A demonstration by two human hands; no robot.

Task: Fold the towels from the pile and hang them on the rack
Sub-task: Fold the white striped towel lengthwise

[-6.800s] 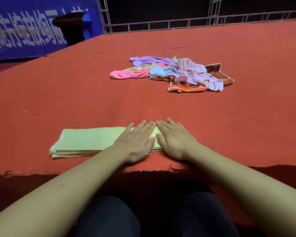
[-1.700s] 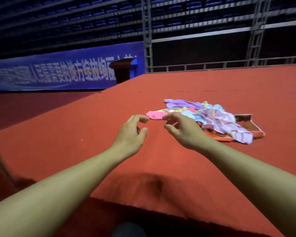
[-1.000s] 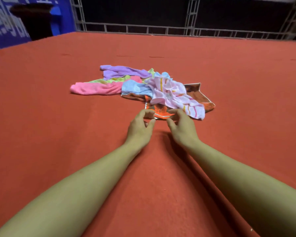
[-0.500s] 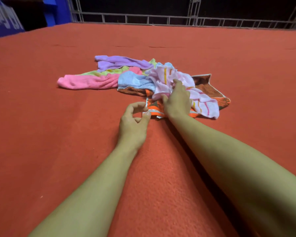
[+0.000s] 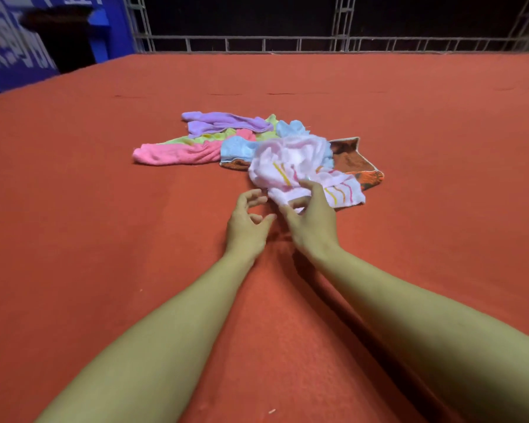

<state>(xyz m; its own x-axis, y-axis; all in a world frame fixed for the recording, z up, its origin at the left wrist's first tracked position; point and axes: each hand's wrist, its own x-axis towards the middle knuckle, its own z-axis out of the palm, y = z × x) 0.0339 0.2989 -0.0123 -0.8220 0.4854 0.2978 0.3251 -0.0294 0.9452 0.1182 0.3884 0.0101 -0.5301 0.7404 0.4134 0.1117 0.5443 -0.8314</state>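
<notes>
A pile of towels lies mid-surface on the red carpet (image 5: 104,239). On top is a pale pink striped towel (image 5: 290,163), bunched and lifted toward me; my right hand (image 5: 312,221) pinches its near edge. My left hand (image 5: 248,224) hovers just left of it with fingers loosely curled, holding nothing. Under and behind it lie an orange patterned towel (image 5: 355,163), a light blue towel (image 5: 239,148), a bright pink towel (image 5: 174,152), a yellow-green towel (image 5: 208,137) and a purple towel (image 5: 223,123). No rack is in view.
A metal railing (image 5: 287,44) runs along the far edge of the carpeted platform. A blue banner (image 5: 9,50) and a dark stand (image 5: 64,38) are at the far left.
My right hand has taken hold of the pale pink striped towel and pulled it up and toward me, bunching it. My left hand stays beside it, holding nothing. The earlier folded yellow towel is out of view.
</notes>
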